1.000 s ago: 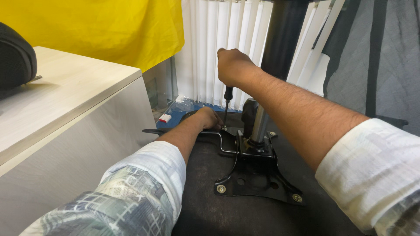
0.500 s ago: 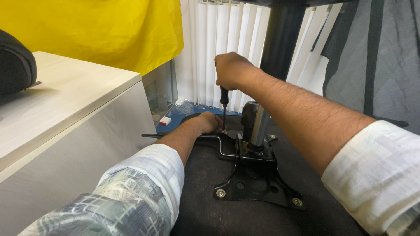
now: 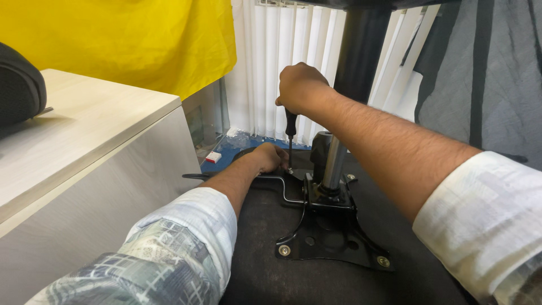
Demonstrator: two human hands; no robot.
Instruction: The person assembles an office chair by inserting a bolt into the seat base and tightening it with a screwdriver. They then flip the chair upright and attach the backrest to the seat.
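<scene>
My right hand (image 3: pixel 300 86) is closed around the black handle of a screwdriver (image 3: pixel 290 135) held upright, its tip down at the far left corner of a black metal chair plate (image 3: pixel 330 243). My left hand (image 3: pixel 270 157) rests at that same corner, fingers beside the screwdriver tip and on a bent metal lever rod (image 3: pixel 271 182). The plate is bolted onto the dark underside of a chair seat (image 3: pixel 265 265). A chrome gas-lift column (image 3: pixel 333 161) rises from the plate's middle into a black sleeve.
A pale wooden desk (image 3: pixel 84 147) stands at the left with a dark rounded object (image 3: pixel 20 85) on it. Yellow cloth (image 3: pixel 130 39) and white vertical blinds (image 3: pixel 265 62) hang behind. Grey fabric (image 3: pixel 485 79) hangs at the right. A small white-and-red item (image 3: pixel 213 156) lies on the blue floor.
My right hand and the screwdriver have shifted slightly, staying over the same corner. The left hand stays at the tip.
</scene>
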